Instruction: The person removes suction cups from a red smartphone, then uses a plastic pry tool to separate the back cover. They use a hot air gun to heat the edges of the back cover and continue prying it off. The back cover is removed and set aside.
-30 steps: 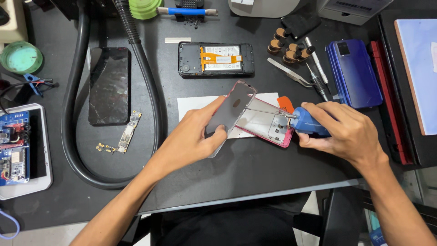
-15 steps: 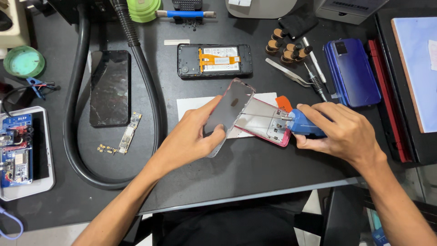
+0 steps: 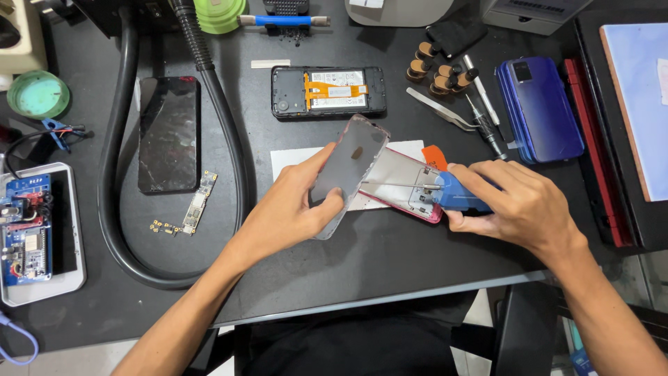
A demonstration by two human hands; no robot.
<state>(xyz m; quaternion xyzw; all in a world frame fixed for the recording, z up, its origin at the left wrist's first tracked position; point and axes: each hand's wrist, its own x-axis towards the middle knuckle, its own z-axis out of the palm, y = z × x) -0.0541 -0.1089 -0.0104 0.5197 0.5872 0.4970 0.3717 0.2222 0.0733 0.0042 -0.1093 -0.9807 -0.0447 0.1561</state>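
Left hand (image 3: 292, 209) grips the lifted screen (image 3: 348, 170); right hand (image 3: 511, 205) pinches a blue screwdriver (image 3: 445, 191), best kept upright over the red phone (image 3: 403, 184).

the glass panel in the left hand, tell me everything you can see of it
The glass panel is a thin, dark, see-through phone-shaped sheet with rounded corners and a small pale mark near its middle. It looks glossy and unbroken. It is tilted up on edge, hinged open off the red phone lying on the white sheet. The left hand grips its lower end, thumb on the face. The screwdriver in the right hand works beside it, not touching it.
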